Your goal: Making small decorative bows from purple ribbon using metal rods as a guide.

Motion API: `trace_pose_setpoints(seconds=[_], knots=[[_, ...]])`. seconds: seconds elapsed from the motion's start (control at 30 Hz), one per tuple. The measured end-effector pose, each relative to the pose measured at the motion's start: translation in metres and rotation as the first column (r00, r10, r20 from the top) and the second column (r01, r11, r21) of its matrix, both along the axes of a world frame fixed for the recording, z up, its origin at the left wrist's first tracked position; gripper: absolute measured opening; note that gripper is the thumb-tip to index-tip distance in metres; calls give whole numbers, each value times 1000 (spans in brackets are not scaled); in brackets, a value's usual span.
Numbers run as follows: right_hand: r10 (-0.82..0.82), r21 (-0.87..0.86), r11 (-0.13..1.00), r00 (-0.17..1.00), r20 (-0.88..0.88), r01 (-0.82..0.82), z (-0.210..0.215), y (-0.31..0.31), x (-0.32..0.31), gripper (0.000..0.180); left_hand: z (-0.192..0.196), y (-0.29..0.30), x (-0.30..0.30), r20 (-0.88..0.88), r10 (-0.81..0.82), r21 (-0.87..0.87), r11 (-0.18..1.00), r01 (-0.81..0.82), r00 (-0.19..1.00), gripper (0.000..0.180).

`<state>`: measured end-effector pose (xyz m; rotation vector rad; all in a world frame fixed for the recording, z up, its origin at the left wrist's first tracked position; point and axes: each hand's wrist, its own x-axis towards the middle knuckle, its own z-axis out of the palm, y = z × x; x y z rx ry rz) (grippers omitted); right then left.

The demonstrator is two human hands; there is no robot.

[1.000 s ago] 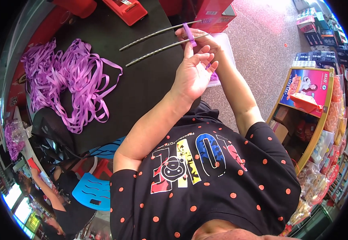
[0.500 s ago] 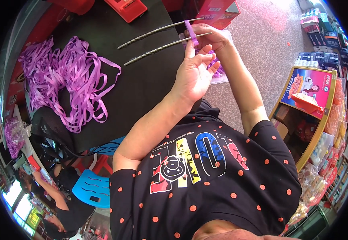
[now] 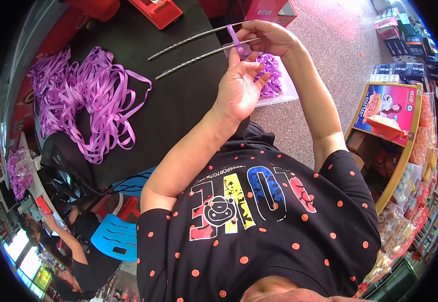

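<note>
we have 1 purple ribbon spanning 2 twisted rods, looped on, not yet slid off; our right hand pinches the rod ends, our left hand spreads loosely, index touching the ribbon. 1 clear tub holds purple pieces, uncountable; 1 ribbon heap lies unworked on 1 black table.

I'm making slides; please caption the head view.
Left hand and right hand at a purple band spanning two twisted rods; ribbon heap on black table.

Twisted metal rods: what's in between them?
In the head view, a purple ribbon band spans the twisted metal rods near their right ends; toward the left tips, the gap is bare, showing black tabletop.
</note>
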<state>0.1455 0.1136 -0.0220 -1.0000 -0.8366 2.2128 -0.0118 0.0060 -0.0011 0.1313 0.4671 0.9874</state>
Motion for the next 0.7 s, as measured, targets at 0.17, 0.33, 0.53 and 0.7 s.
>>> trace_pose_setpoints(seconds=[0.17, 0.33, 0.53, 0.7], knots=[[-103, 160, 984, 980, 173, 75, 2, -1, -3, 33, 0, -1, -1, 76, 3, 31, 1000, -5, 997, 64], [-117, 403, 914, 930, 350, -37, 9, -4, 0, 35, -2, -1, 2, 91, 15, 22, 1000, -17, 996, 65], [-176, 409, 912, 893, 415, -10, 6, -8, 3, 31, -3, -1, 2, 83, 12, 34, 999, -15, 997, 65], [-244, 518, 855, 853, 461, -35, -2, -6, 9, 29, -4, -1, 2, 71, 14, 29, 999, -16, 997, 65]])
